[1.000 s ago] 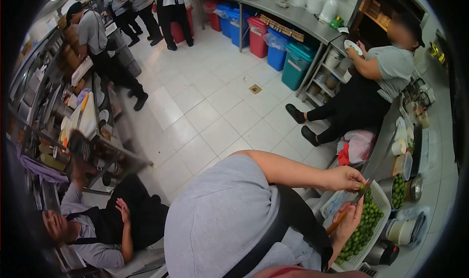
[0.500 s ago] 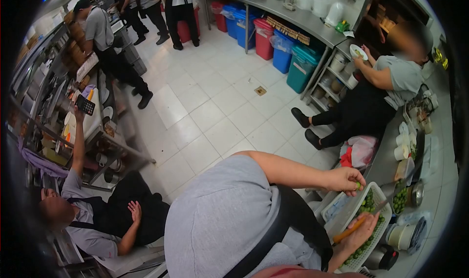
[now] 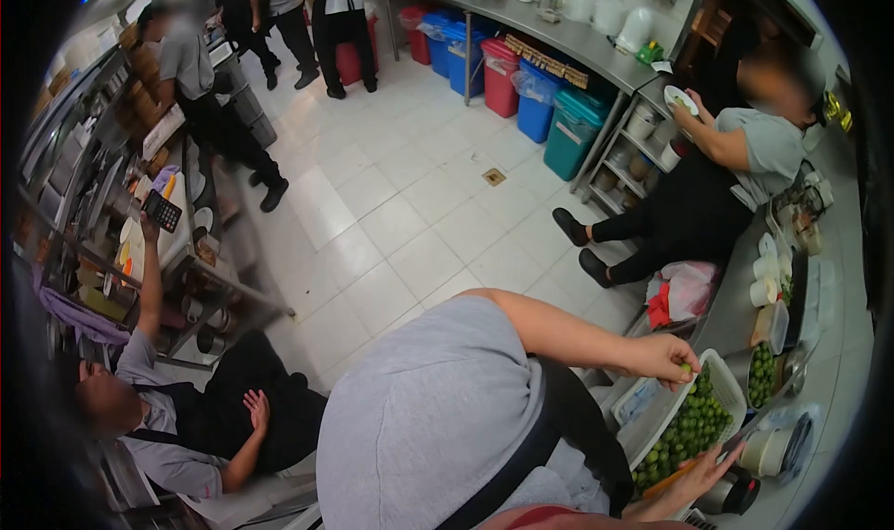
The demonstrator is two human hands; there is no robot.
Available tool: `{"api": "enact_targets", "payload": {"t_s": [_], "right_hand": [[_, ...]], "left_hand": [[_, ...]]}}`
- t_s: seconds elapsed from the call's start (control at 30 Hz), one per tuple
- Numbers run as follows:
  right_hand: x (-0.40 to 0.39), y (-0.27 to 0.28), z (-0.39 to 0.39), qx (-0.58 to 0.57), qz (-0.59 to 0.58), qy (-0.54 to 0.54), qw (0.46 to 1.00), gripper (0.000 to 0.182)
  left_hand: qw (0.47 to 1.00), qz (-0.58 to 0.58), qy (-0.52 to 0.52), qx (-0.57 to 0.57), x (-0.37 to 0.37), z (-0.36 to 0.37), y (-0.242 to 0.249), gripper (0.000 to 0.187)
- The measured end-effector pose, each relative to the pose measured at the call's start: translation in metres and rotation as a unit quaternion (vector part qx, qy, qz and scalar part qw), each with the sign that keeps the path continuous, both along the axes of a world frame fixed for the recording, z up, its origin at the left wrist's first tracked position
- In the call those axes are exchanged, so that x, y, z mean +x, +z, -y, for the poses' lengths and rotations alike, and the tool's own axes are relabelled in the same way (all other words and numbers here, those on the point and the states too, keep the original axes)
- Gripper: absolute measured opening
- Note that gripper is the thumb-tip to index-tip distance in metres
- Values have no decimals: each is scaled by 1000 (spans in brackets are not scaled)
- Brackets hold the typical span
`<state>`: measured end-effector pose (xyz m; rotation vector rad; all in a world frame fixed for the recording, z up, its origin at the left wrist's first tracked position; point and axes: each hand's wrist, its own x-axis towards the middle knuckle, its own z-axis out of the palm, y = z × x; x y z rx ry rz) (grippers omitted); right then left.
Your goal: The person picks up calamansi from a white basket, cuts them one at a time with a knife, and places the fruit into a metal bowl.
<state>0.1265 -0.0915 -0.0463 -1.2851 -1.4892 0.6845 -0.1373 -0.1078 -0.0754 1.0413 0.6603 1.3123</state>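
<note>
My left hand point(image 3: 672, 359) pinches a small green lime point(image 3: 687, 368) over the top end of a white plastic basket point(image 3: 729, 379). Many small green limes point(image 3: 687, 429) lie in that basket. At the basket's lower end, my right hand point(image 3: 697, 479) is closed around the orange handle point(image 3: 663, 483) of a knife. The knife's blade point(image 3: 745, 429) points up and right, across the basket's edge, and is partly blurred.
Beyond the basket, a metal container of limes point(image 3: 762, 373) stands on the counter point(image 3: 824, 381), beside a clear-lidded tub point(image 3: 778, 448). A co-worker point(image 3: 717, 167) holds a plate on the right. Another person point(image 3: 191, 428) at lower left holds up a calculator point(image 3: 162, 210).
My right hand and the knife have moved down, away from my left hand, uncovering more limes. My left hand has shifted slightly down, still pinching a lime.
</note>
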Motion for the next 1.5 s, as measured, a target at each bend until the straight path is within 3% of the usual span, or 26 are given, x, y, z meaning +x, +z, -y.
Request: {"api": "enact_targets", "payload": {"t_s": [0.1, 0.17, 0.27, 0.3, 0.4, 0.5, 0.73, 0.87, 0.97, 1.3, 1.5], "right_hand": [[-24, 25, 23, -41, 18, 9, 999, 52], [-36, 15, 30, -54, -126, 9, 990, 52], [-50, 22, 36, -112, -194, 64, 973, 53], [-51, 21, 36, -103, -161, 82, 978, 54], [-59, 27, 53, -96, -133, 141, 976, 62], [-66, 14, 64, -85, -156, 178, 968, 80], [-49, 9, 73, -43, -93, 126, 987, 83], [-39, 16, 80, -73, -148, 106, 981, 81], [-32, 24, 84, -110, -104, 73, 986, 78], [-14, 20, 100, -2, -114, 24, 993, 73], [-1, 13, 118, -27, -144, -13, 989, 71]], "left_hand": [[999, 30, -40, -12, -4, -2, -2, 39], [997, 63, -52, 8, -1, -4, -2, 38], [987, 76, -115, -77, 1, -3, 11, 38], [980, 134, -140, -54, 7, -6, 8, 39], [972, 142, -168, -80, 22, -4, 23, 43], [973, 93, -196, -86, 29, -7, 27, 47], [962, 111, -230, -100, 64, -24, 16, 45], [957, 97, -253, -104, 79, -28, 14, 39], [959, 96, -253, -86, 91, -34, 6, 37], [929, 105, -346, -76, 119, -43, 12, 31], [924, 73, -366, -81, 135, -36, 16, 25]]}}
